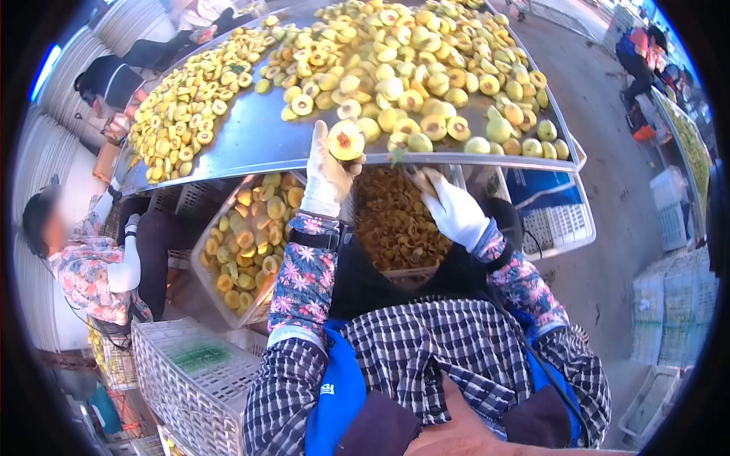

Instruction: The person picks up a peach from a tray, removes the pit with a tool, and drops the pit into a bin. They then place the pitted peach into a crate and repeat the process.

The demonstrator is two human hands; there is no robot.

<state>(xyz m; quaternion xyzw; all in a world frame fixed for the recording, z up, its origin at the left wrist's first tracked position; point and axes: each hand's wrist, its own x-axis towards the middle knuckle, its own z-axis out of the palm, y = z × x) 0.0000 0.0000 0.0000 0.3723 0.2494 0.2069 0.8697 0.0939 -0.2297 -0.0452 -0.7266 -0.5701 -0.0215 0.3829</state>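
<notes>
Left hand, white glove, pinching peach half at bench front edge, cut side facing camera. Right hand at 3 o'clock of it, gloved, fingers curled just under bench edge, can't tell what it grips. Pit bin between hands, below. Crate of halves at 7 o'clock. Bench piled with halves at 12. Co-worker at 9.

Peach half: yellow flesh, reddish pit hollow facing the camera, cut side up, held upright at the near edge of the metal table.
</notes>
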